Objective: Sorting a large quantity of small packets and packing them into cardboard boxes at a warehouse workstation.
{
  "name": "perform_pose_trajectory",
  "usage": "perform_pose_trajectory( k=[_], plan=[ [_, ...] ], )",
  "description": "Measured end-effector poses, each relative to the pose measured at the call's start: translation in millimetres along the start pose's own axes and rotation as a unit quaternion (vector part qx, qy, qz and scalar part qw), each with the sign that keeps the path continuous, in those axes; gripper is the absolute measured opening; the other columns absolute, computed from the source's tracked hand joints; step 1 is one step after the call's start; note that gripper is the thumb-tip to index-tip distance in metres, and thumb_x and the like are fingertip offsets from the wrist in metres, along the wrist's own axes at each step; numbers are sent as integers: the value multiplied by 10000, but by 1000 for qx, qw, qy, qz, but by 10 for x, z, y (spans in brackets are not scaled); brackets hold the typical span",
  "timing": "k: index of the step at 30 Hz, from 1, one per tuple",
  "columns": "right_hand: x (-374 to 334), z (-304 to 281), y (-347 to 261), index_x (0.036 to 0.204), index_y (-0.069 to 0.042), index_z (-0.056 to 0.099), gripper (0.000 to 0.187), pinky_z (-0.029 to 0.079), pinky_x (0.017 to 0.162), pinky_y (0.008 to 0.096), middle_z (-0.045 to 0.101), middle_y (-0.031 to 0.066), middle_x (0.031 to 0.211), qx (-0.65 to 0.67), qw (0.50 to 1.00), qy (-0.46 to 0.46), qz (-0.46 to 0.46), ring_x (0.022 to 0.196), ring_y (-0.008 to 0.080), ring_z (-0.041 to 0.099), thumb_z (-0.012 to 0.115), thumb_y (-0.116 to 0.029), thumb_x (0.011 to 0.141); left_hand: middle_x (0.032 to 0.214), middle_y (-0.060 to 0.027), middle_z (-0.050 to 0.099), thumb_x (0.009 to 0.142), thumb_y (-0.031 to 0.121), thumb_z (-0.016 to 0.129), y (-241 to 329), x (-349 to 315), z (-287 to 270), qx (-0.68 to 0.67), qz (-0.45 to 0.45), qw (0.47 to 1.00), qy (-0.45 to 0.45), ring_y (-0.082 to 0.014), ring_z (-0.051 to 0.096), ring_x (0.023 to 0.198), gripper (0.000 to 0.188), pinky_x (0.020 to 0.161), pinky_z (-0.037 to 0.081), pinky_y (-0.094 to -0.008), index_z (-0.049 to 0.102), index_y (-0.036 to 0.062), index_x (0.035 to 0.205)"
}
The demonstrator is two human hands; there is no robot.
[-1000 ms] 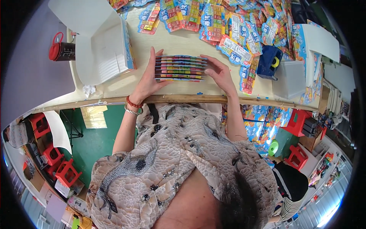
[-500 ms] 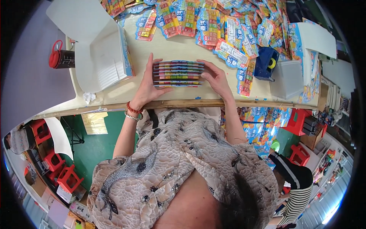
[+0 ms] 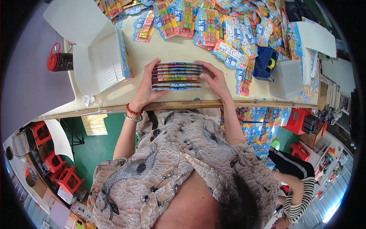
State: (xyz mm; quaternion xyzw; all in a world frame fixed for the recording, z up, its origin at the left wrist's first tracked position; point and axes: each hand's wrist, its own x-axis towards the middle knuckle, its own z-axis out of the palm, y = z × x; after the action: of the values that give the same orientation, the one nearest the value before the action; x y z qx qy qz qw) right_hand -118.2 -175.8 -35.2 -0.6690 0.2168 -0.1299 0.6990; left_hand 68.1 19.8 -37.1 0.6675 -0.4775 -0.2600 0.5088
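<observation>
A stack of colourful blister-card packs [image 3: 177, 76] stands on edge between my hands, above the table near its front edge. My left hand [image 3: 146, 84] grips the stack's left end, with the thumb at the near side and fingers at the far side. At the right end, my right hand [image 3: 215, 79] presses the packs with its fingers and thumb. Loose packs of the same kind [image 3: 230, 54] lie beyond my right hand. To the left of the stack, an open display box [image 3: 102, 57] with a white inside has its lid raised.
A heap of packs [image 3: 187, 17] covers the table's far side. At right are a blue tape dispenser [image 3: 264, 64], a clear plastic bin [image 3: 286, 79] and another open box [image 3: 314, 38]. A red-lidded bottle [image 3: 60, 61] and crumpled tissue [image 3: 88, 100] are at left. Another person [image 3: 295, 187] sits lower right.
The stack has tipped slightly, and its near cards now show more of their faces. My hands stay at its ends. The other person's arm has moved into view at lower right.
</observation>
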Motion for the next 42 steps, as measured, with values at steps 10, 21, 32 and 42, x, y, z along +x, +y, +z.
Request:
perform_pose_trajectory(
  k=[10,21,32,42],
  plan=[
    [7,-27,54,1259,6,537,428,419,986,299,591,82,1224,3,1000,-2,0,1124,160,549,630,-179,885,1296,-140,412,551,195,904,-68,11,9,3,-1,1000,12,-257,495,1146,1055,992,420,-368,288,53,1395],
    [5,-14,15,1240,-20,571,392,432,960,285,603,61,1196,-28,1000,8,-5,1086,146,559,625,-93,859,1291,-106,422,596,166,883,-170,-22,5,15,6,1000,-10,-232,502,1166,976,984,453,-366,284,78,1361],
    [-40,-78,-103,1254,-33,563,483,429,962,314,612,69,1194,-53,999,2,-8,1103,186,559,705,-116,799,1078,-101,521,586,165,873,-221,2,60,-5,-25,999,37,-252,525,988,777,878,439,-369,420,53,1206],
    [-118,-937,-225,1152,-63,607,404,420,927,422,614,127,1097,-637,733,150,-186,1098,336,529,657,-33,752,1157,-90,470,614,117,865,-151,30,-32,67,12,998,-17,-201,518,1070,814,924,456,-321,360,52,1249]
  ],
)
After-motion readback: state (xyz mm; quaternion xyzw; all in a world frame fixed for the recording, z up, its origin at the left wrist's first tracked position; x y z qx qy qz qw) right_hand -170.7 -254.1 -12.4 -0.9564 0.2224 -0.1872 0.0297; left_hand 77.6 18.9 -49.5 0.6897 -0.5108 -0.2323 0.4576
